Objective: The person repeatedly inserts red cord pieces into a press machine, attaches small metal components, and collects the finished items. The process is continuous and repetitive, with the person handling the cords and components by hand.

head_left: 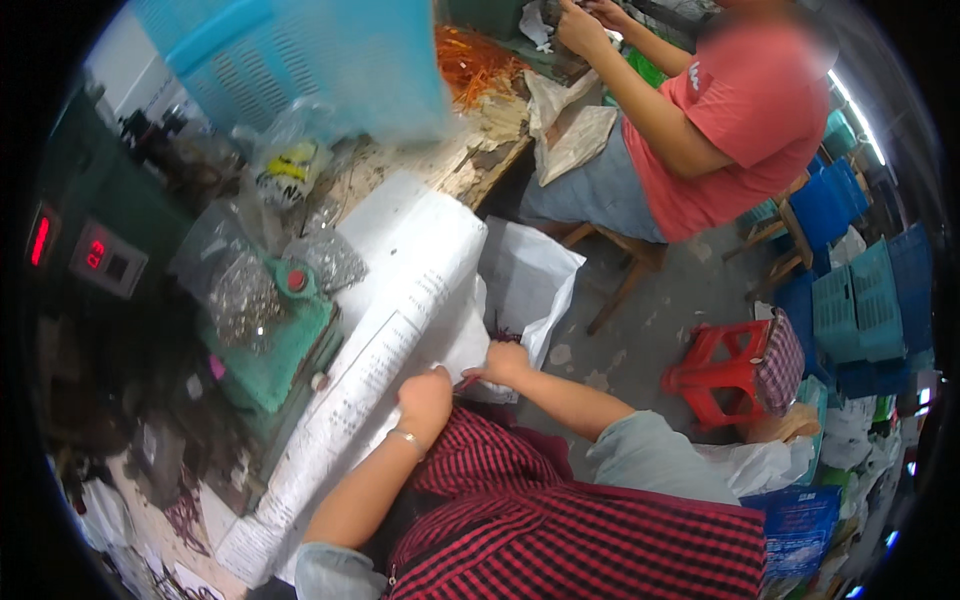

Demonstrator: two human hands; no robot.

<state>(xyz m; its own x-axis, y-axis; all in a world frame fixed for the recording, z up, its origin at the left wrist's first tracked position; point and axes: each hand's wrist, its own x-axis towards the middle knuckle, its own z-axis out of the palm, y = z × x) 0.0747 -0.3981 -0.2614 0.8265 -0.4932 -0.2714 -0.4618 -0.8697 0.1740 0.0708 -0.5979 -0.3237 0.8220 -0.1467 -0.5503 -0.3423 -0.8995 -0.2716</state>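
Observation:
My left hand (425, 398) is closed against the edge of a large white printed sheet (385, 300) that hangs over the workbench edge; a thin bracelet sits on its wrist. My right hand (500, 362) reaches into the mouth of a white plastic sack (525, 275) beside the bench and pinches thin dark-red strands at its rim. Whether the left hand grips the sheet or only presses on it is hard to tell. My lap below is covered by red-and-black checked cloth (560, 520).
A green bench machine (270, 350) with a red knob and clear bags of small metal parts (245, 295) lie left. A blue crate (320, 55) stands behind. A person in a red shirt (740, 110) sits opposite. A red plastic stool (730, 370) stands at right.

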